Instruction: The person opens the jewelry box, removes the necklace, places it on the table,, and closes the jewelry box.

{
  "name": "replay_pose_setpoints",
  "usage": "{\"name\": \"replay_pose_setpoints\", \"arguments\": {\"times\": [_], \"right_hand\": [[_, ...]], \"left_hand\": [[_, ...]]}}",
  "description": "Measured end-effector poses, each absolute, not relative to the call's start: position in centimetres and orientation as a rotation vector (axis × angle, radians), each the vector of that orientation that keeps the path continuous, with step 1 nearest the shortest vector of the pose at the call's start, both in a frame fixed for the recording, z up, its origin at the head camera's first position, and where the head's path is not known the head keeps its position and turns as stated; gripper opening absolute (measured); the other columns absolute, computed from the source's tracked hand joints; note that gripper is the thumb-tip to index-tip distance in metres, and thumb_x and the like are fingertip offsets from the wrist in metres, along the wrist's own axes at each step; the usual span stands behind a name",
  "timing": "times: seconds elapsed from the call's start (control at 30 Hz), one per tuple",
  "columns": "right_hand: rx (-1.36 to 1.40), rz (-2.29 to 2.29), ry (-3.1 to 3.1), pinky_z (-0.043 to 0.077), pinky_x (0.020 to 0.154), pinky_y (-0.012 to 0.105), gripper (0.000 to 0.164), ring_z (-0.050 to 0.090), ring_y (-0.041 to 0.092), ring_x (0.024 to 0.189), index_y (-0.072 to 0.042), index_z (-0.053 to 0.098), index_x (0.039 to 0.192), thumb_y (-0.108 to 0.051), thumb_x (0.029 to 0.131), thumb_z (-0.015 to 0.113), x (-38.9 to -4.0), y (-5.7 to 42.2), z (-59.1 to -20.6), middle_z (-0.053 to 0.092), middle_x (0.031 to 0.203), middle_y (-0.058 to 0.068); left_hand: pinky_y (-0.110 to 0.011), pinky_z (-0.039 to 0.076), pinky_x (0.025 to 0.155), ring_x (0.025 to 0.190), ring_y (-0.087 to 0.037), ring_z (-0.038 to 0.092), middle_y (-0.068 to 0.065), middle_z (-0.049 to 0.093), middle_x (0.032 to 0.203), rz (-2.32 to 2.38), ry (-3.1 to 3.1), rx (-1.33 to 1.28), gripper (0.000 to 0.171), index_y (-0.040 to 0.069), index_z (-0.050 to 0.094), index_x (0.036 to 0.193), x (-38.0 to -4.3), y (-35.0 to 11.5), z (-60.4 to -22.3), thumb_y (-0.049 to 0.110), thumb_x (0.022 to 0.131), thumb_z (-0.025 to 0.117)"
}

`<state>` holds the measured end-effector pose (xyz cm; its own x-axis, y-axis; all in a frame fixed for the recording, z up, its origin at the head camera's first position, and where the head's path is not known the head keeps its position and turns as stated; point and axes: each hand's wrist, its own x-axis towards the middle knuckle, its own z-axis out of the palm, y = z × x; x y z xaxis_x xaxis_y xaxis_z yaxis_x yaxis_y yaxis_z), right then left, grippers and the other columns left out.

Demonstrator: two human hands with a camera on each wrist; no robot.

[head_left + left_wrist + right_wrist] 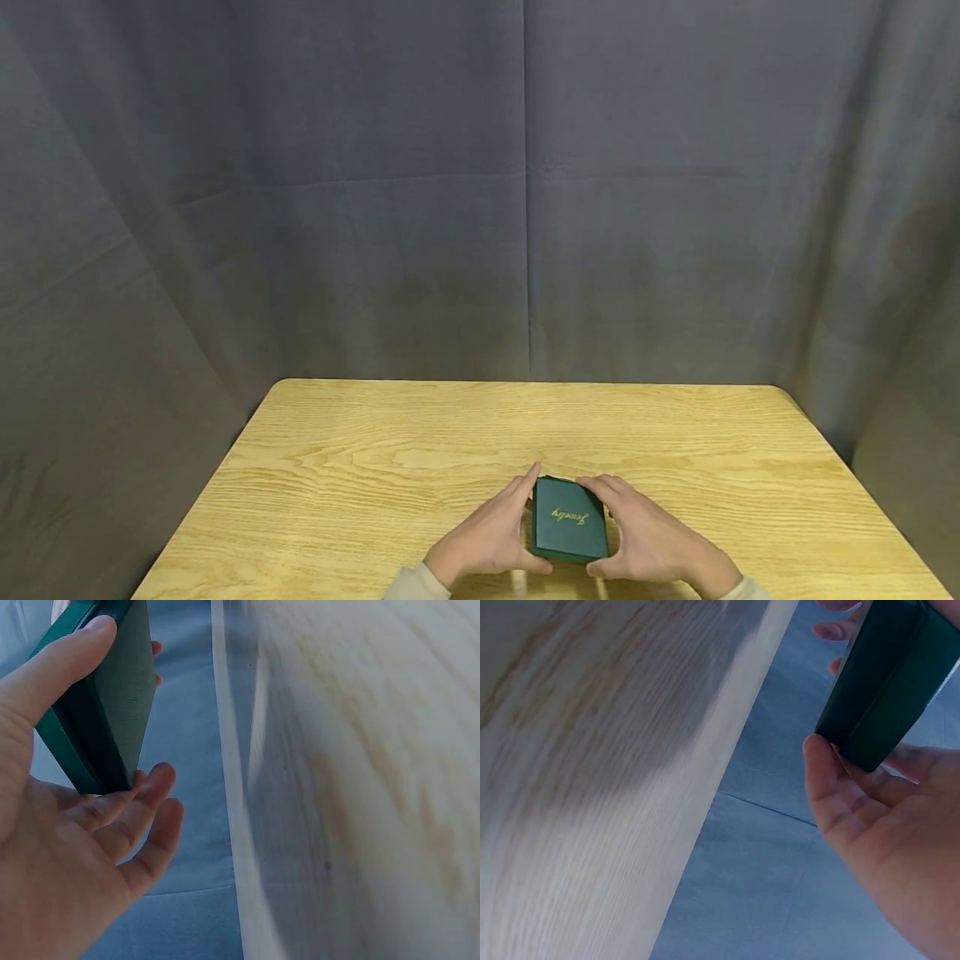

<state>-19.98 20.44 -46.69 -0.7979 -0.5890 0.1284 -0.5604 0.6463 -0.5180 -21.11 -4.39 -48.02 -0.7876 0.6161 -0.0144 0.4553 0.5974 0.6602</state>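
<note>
A dark green jewelry box (570,533) is held between both hands near the front of the table. Its lid carries gold lettering that reads "Jewelry", upside down in the head view. My left hand (491,529) grips the left side, thumb at the near edge and fingers toward the far edge. On the opposite side my right hand (648,537) holds it the same way. In the left wrist view the box (97,697) appears raised off the wood, the thumb pressed on its edge. Fingers of the right hand (877,802) support a lower corner in the right wrist view.
The light wood-grain table (375,442) has rounded far corners. A grey curtain (405,208) hangs behind it and along both sides. Beige sleeves (417,583) show at the wrists.
</note>
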Motion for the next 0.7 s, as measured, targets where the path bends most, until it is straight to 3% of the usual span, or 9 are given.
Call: {"name": "replay_pose_setpoints", "arguments": {"times": [0.7], "right_hand": [[-0.975,-0.868,2.783,0.048,0.076,0.032,0.088,0.051,0.01,0.098,-0.008,0.041,0.139,-0.046,0.07,0.08,-19.85,20.34,-46.24,0.049,0.12,-0.006]], "left_hand": [[-0.041,0.039,0.1,0.135,-0.026,0.032,-0.008,0.021,0.153,0.987,2.579,0.907,0.114,0.02,0.003,0.153,-21.18,-4.56,-48.1,0.049,0.073,0.078]]}}
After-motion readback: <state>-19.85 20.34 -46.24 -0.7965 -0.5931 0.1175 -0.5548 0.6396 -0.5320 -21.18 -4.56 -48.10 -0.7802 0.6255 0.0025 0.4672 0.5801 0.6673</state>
